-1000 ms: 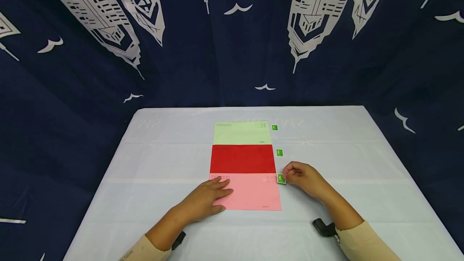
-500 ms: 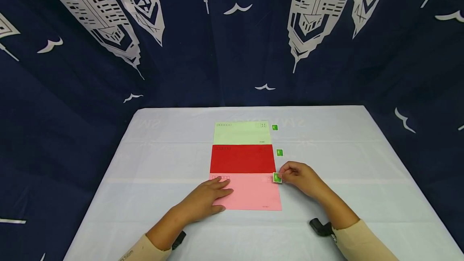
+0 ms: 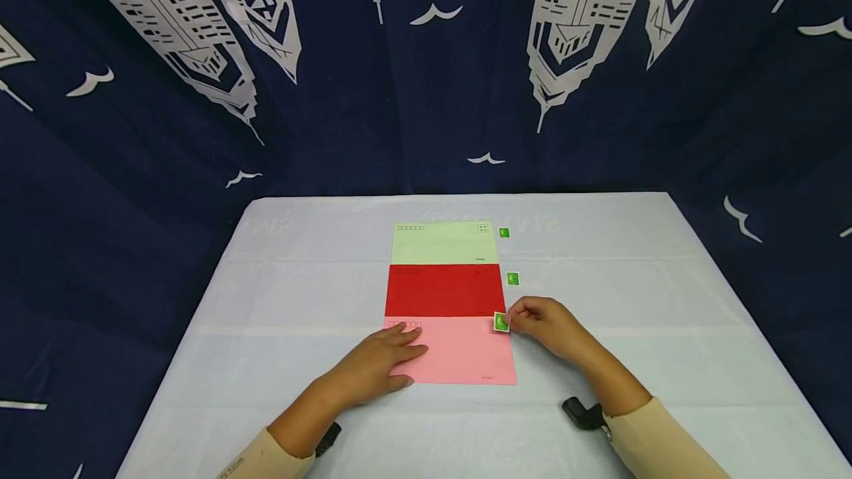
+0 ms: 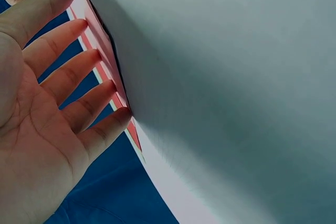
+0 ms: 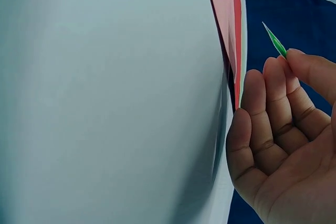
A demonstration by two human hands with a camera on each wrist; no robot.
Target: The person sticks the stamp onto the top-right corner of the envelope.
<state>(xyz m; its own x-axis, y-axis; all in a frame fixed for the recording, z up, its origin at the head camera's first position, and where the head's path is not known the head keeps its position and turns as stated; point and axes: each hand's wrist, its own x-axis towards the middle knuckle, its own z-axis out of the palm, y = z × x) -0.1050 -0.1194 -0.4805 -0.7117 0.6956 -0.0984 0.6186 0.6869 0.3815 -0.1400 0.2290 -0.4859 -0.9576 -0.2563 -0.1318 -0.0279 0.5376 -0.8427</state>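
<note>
My right hand (image 3: pixel 542 324) pinches a small green stamp (image 3: pixel 501 322) with a white border between thumb and forefinger. In the head view the stamp overlaps the top right corner of the pink envelope (image 3: pixel 459 357); the right wrist view shows it nearly edge-on, raised off the paper. My left hand (image 3: pixel 379 364) rests with spread fingers on the left part of that envelope, fingertips touching it. Behind the pink one lie a red envelope (image 3: pixel 444 290) and a light green envelope (image 3: pixel 444 244), edge to edge in a column.
Two more green stamps lie on the white table (image 3: pixel 299 279): one stamp (image 3: pixel 512 279) right of the red envelope, another stamp (image 3: pixel 504 233) right of the green one. A dark blue curtain (image 3: pixel 413 109) with white building prints hangs behind the table's far edge.
My right hand has moved left with the stamp, from just beside the pink envelope's right edge to over its top right corner. The left hand has stayed in place.
</note>
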